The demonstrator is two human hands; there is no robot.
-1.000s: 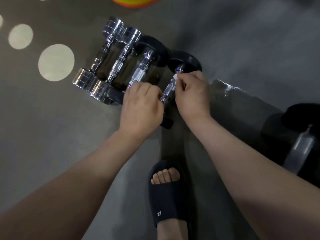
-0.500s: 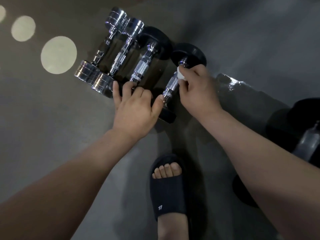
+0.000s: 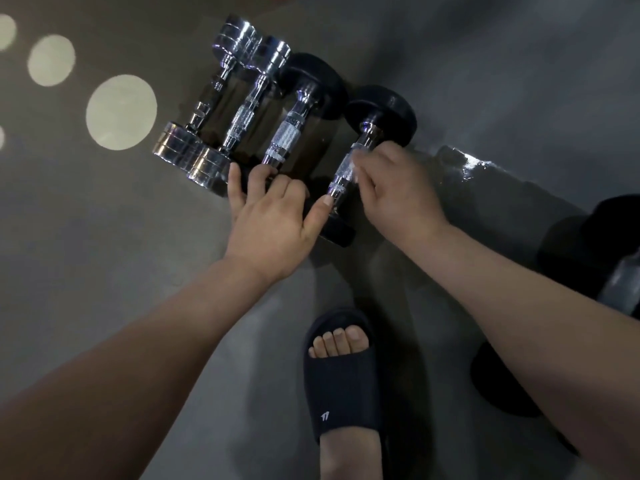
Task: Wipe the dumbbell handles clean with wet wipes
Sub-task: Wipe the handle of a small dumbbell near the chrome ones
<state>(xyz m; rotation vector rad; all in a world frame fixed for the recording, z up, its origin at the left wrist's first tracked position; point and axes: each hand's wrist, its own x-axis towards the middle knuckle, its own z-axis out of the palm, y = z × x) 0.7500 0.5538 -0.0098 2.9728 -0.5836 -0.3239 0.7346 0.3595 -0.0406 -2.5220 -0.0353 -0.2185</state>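
4 dumbbells lie side by side on the grey floor (image 3: pixel 104 244), all slanting the same way. From the left they are the outer chrome dumbbell (image 3: pixel 210 98), the inner chrome dumbbell (image 3: pixel 240 123), the middle black dumbbell (image 3: pixel 290 135) and the right black dumbbell (image 3: pixel 382 110), which sits slightly apart from the other 3. The right hand (image 3: pixel 398 197) is over the knurled handle (image 3: pixel 341 174) of the right black dumbbell, its fingers curled and pinching a small white wet wipe (image 3: pixel 354 167) against the metal; the hand is blurred. The left hand (image 3: pixel 273 221) lies flat with fingers spread across the near ends of the 2 black dumbbells, thumb tip touching the lower collar of the same handle. A foot in a dark slipper (image 3: pixel 341 379) stands below the hands, and another dark weight (image 3: pixel 613 244) sits at the right edge
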